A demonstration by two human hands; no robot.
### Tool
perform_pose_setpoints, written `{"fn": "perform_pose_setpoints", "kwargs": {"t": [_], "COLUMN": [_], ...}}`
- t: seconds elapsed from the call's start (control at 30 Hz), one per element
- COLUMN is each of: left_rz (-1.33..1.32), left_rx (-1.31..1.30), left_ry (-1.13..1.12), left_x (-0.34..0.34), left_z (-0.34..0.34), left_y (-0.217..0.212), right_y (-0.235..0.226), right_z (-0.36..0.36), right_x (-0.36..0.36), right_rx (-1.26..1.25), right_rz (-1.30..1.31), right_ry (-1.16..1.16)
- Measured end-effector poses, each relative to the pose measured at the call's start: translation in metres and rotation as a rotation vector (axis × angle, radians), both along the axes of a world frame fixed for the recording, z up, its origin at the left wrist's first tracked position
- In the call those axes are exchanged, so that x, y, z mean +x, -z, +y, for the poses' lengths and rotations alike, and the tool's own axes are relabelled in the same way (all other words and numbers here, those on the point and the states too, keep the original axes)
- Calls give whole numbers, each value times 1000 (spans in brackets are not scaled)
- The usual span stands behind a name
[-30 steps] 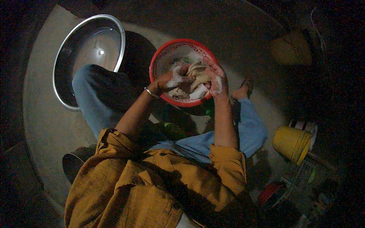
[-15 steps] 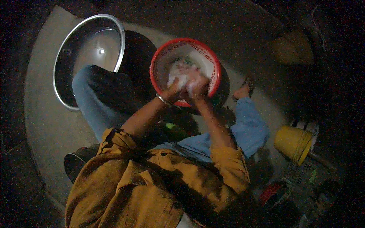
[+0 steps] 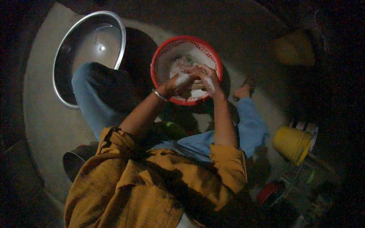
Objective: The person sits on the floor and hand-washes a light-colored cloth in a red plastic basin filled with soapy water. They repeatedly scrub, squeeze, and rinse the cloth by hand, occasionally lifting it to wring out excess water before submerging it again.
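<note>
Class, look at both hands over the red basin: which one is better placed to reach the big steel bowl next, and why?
Left, probably. The steel bowl lies to the person's left of the red basin, nearer the left hand; the right hand would have to cross over.

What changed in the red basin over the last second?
The left hand and right hand came together from the basin's sides to its middle, and now rub a soapy white item pressed between them. The red basin, steel bowl and yellow bucket stayed put.
</note>
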State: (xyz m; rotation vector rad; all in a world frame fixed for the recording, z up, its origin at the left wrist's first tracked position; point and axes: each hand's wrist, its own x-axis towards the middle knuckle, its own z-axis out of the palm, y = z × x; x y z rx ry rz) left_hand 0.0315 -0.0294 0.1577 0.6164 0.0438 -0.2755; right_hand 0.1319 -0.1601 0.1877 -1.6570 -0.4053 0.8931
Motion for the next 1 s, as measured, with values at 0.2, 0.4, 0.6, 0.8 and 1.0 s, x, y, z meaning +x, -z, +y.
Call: {"fn": "perform_pose_setpoints", "kwargs": {"t": [0.2, 0.4, 0.6, 0.8, 1.0], "left_rz": [75, -38, 331, 124, 130], "left_rx": [295, 915, 111, 148, 12], "left_ry": [160, 82, -261, -228, -279], "left_x": [4, 10, 14, -4, 7], "left_z": [8, 15, 3, -20, -2], "left_y": [-48, -17, 3, 44, 95], "right_y": [55, 61, 20, 34, 81], "right_z": [-15, -13, 32, 16, 20], "right_x": [16, 9, -62, -24, -55], "right_rx": [177, 196, -1, -143, -151], "right_rz": [307, -99, -1033, -659, -813], "right_ry": [122, 426, 200, 361, 54]}}
